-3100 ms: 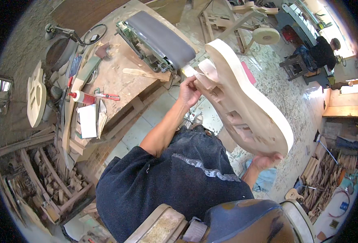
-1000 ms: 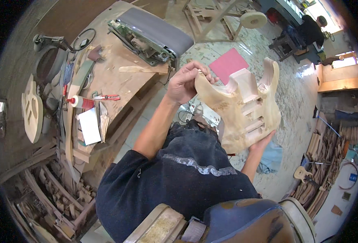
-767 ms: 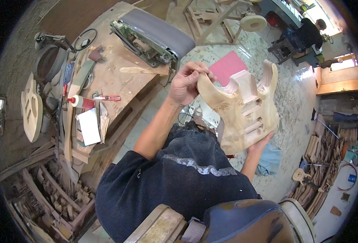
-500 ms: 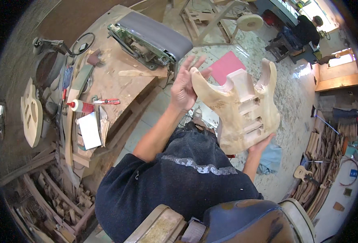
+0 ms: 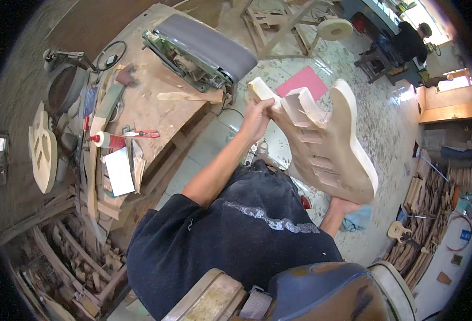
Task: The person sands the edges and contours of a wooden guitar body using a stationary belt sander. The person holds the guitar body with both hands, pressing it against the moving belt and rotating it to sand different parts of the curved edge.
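A pale wooden electric guitar body, with a neck pocket and several routed cavities, is held up in front of me. My left hand is closed on its upper left edge, just below the horn, thumb on the face. At the lower end my right hand supports the rim from below; most of its fingers are hidden behind the wood. The body is tilted, and its right edge catches bright light.
On the bench to the left are a belt sander, a red-capped glue bottle, a red utility knife and a white sheet. Another guitar body is at far left. A person sits at the far right; a pink sheet lies beyond.
The guitar body has tilted and turned, so its right side edge now shows. My left hand, whose fingers were spread at the horn, has closed on the edge lower down.
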The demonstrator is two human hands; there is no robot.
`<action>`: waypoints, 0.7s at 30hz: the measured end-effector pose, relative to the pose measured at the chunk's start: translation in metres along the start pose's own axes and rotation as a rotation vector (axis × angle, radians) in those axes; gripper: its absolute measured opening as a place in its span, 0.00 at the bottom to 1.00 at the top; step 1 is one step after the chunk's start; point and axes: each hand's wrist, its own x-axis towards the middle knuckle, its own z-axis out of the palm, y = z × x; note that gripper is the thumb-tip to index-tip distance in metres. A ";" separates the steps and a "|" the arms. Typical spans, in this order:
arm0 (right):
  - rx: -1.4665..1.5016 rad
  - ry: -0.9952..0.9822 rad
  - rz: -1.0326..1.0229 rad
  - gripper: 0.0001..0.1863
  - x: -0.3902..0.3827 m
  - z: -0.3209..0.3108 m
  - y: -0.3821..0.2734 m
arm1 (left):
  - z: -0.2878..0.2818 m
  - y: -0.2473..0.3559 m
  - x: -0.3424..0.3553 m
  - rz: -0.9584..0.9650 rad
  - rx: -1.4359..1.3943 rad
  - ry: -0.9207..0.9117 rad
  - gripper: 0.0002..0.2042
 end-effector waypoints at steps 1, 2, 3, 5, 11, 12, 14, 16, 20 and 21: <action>-0.019 -0.001 0.002 0.36 0.004 -0.006 0.006 | -0.004 -0.003 0.006 0.011 -0.046 0.049 0.19; -0.037 0.002 -0.002 0.34 0.007 -0.010 0.011 | -0.012 -0.006 0.013 0.013 -0.045 0.050 0.19; -0.038 0.000 -0.002 0.34 0.008 -0.007 0.014 | -0.018 -0.010 0.020 -0.003 -0.065 0.052 0.18; -0.055 0.019 0.025 0.34 0.010 -0.002 0.020 | -0.027 -0.016 0.031 -0.016 -0.084 0.056 0.17; -0.100 -0.147 0.000 0.34 0.031 -0.013 0.030 | -0.047 -0.027 0.048 -0.028 -0.107 0.095 0.17; -0.099 -0.142 0.002 0.34 0.033 -0.014 0.030 | -0.047 -0.026 0.048 -0.043 -0.126 0.101 0.17; -0.109 -0.115 0.012 0.35 0.036 -0.013 0.030 | -0.048 -0.025 0.048 -0.065 -0.143 0.107 0.17; -0.120 -0.112 0.003 0.36 0.037 -0.010 0.029 | -0.047 -0.022 0.048 -0.098 -0.151 0.064 0.17; -0.128 -0.139 -0.001 0.36 0.041 -0.014 0.028 | -0.048 -0.020 0.049 -0.100 -0.152 0.070 0.17; -0.129 -0.137 -0.002 0.36 0.042 -0.014 0.029 | -0.048 -0.020 0.048 -0.111 -0.161 0.074 0.17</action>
